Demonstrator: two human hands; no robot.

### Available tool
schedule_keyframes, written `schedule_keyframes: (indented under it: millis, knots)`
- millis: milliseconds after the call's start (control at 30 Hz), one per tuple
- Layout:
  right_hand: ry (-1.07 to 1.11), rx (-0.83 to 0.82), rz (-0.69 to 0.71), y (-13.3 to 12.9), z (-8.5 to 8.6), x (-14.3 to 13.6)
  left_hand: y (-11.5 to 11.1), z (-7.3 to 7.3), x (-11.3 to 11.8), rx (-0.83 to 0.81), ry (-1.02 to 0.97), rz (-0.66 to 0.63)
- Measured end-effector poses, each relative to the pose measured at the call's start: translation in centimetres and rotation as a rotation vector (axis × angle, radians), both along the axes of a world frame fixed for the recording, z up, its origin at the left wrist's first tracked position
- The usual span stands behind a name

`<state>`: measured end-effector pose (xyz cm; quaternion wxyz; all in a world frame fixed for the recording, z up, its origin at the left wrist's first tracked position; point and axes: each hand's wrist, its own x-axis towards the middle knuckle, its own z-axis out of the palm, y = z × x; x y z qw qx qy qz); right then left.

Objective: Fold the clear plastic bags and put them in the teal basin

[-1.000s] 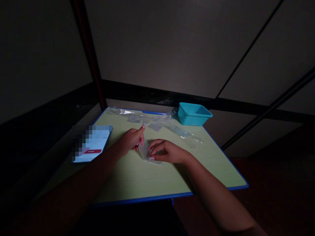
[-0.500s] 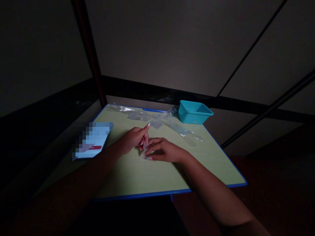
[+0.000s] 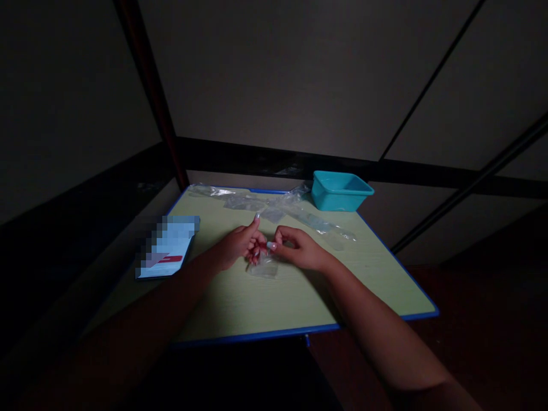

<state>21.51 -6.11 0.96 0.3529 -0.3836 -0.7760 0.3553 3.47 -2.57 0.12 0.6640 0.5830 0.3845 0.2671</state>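
Note:
A small clear plastic bag [image 3: 264,269] hangs just under my fingers, low over the table. My left hand [image 3: 240,246] has its fingers curled at the bag's top, with the thumb raised. Thumb and index finger of my right hand [image 3: 298,248] are pinched together at the bag's upper edge, touching the left fingertips. Something reddish shows between the fingertips, too small to make out. Beyond my hands, several flat clear plastic bags [image 3: 244,203] lie spread along the far side of the table [image 3: 231,308].
A turquoise plastic basket [image 3: 338,200] stands at the far right corner of the table. On the left lies a phone [image 3: 173,251] with a lit, blurred screen. Behind the table rises a dark panelled wall [image 3: 274,80]. The tabletop has a blue edge.
My right hand's spread fingers have closed into a pinch at the top of the small bag. More of the bag now shows below my hands. The view has shifted slightly.

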Motion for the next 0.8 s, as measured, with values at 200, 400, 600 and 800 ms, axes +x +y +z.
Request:
schedule_keyframes:
  millis: [200, 400, 600, 800]
  knots:
    - [0.205, -0.220, 0.045, 0.3, -1.0, -0.7, 0.0, 0.0, -0.1, 0.036, 0.048, -0.090]
    - [0.156, -0.194, -0.024, 0.5, -1.2, -0.6, -0.1, -0.1, -0.1, 0.121, 0.077, -0.068]
    - [0.197, -0.297, -0.046, 0.6, -1.0, -0.8, -0.1, 0.7, -0.2, 0.288, -0.011, 0.168]
    - [0.285, -0.333, -0.093, 0.5, -0.5, -0.8, 0.3, 1.1, -0.6, 0.351, -0.098, 0.347]
